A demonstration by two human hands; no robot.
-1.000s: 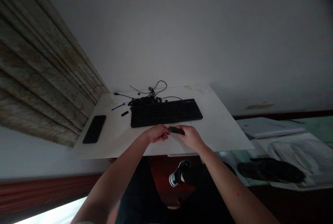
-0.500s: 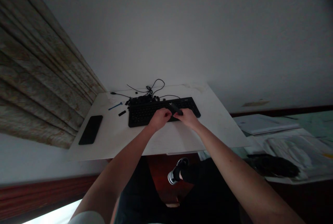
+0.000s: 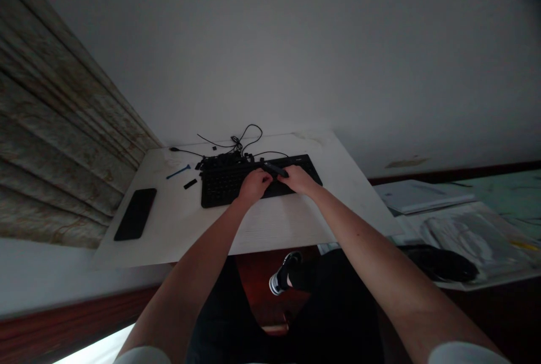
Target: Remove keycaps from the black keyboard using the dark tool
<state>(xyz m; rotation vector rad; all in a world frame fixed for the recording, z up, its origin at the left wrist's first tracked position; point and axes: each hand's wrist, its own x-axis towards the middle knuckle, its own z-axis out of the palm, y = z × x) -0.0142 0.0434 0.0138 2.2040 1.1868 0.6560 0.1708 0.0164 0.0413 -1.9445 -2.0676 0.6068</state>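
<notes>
- The right hand (image 3: 298, 180) grasps a dark tool (image 3: 274, 169) over the keyboard (image 3: 222, 188).
- The left hand (image 3: 255, 185), fingers curled, is at the keyboard, near the tool; I cannot tell whether it grips anything.
- The keyboard lies on the desk (image 3: 274, 226); a blue stick (image 3: 178, 172) and phone (image 3: 136, 214) lie left of it.
</notes>
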